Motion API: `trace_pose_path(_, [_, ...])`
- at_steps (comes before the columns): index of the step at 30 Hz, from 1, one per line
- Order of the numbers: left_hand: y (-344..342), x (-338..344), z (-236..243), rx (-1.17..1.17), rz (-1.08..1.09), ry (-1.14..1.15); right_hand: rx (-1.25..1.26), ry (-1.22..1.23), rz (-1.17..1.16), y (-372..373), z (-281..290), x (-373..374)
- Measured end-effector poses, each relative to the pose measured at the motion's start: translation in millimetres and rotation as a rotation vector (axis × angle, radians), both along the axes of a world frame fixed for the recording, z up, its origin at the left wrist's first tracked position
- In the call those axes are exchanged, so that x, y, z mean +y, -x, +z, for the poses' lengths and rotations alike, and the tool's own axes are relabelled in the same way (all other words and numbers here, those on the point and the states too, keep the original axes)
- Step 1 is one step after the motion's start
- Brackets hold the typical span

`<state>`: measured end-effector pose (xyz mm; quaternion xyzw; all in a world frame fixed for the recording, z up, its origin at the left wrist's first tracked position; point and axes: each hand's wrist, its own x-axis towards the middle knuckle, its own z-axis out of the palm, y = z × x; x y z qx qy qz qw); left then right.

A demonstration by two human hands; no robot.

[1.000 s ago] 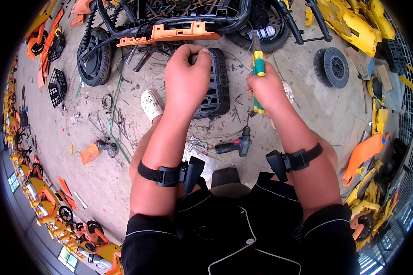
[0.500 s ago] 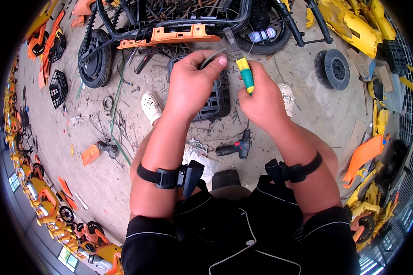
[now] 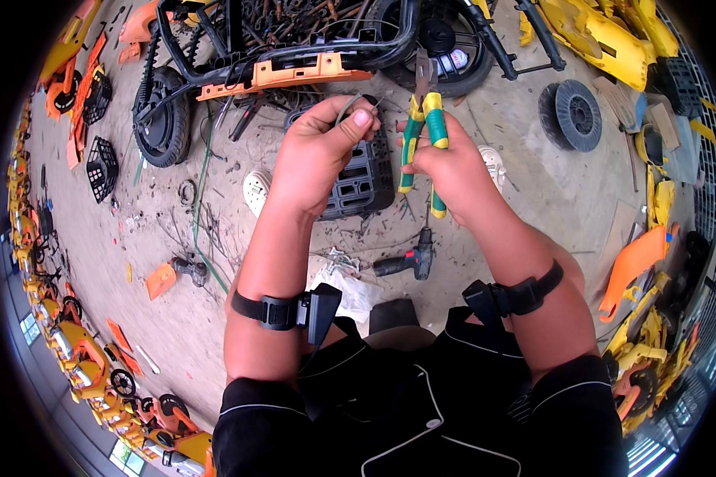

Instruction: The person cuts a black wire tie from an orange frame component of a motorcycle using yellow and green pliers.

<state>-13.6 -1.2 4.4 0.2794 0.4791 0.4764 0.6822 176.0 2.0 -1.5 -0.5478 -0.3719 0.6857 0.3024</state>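
Note:
My left hand (image 3: 314,155) is closed, its thumb and forefinger pinching a thin grey-green strip (image 3: 345,106) that looks like wire or cable. A loose end sticks out past the fingertips. In my right hand (image 3: 460,165) is a pair of pliers (image 3: 436,121) with green and yellow handles. The handles are spread apart, and the metal jaws point away from me, just right of the strip and not touching it. Below my hands a black plastic crate (image 3: 359,191) rests on the floor, partly hidden by my left hand.
Ahead stands a dark vehicle frame (image 3: 294,70) with an orange panel, wheels and a heap of rusty metal parts. A cordless drill (image 3: 407,256) lies near me beside white plastic (image 3: 347,290). A black spool (image 3: 578,115) is at the right, with yellow and orange panels beyond.
The pliers have turned so both handles show, now spread apart. My left hand has shifted slightly left with the strip, widening the gap to the pliers.

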Motion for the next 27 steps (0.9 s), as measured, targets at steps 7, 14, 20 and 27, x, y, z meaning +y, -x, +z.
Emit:
trace_pose_path(7, [-13,5,2,0.079,0.025,0.028,-0.048,0.021,-0.026,-2,4,1])
trace_pose_path(14, [-22,1,-13,0.696,0.053,-0.386,-0.346,-0.044,-0.221,0,-1,3])
trace_pose_path(20, [-16,-24,11,0.088,-0.067,-0.145,-0.555,-0.230,-0.077,-5,-16,-26])
trace_pose_path(27, [-12,2,4,-0.305,0.027,-0.270,-0.449,-0.704,0.063,7,17,-15])
